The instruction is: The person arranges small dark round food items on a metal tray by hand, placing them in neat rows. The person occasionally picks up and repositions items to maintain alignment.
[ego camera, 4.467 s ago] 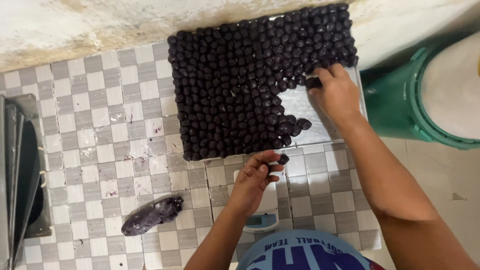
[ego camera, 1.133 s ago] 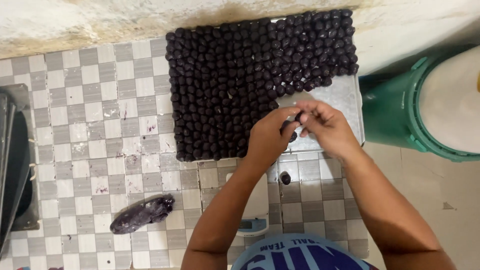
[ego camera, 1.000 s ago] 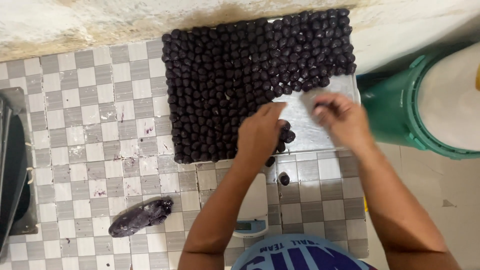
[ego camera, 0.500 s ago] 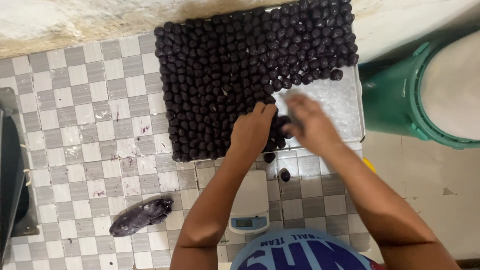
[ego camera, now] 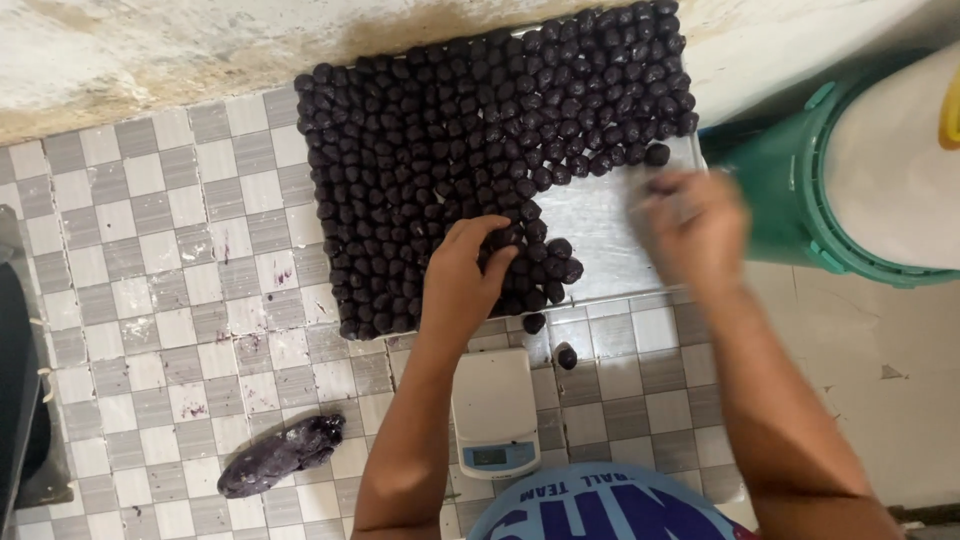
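Note:
A metal tray (ego camera: 610, 230) lies on the checkered tile floor, packed with several rows of small dark purple dough balls (ego camera: 450, 130). My left hand (ego camera: 468, 270) rests on the balls at the tray's near edge, fingers curled over them. My right hand (ego camera: 690, 215), blurred with motion, hovers over the bare right part of the tray; whether it holds anything cannot be told. Two loose balls (ego camera: 567, 356) lie on the tiles just below the tray. A white scale (ego camera: 493, 412) sits under my left forearm.
A lump of purple dough (ego camera: 282, 455) lies on the tiles at lower left. A green bin with a white lid (ego camera: 850, 170) stands at right. A dark object (ego camera: 20, 380) sits at the left edge. A stained wall runs along the top.
My hands came apart: the left one went down onto the balls at the tray's near edge, and the right one swung out to the right over the bare metal.

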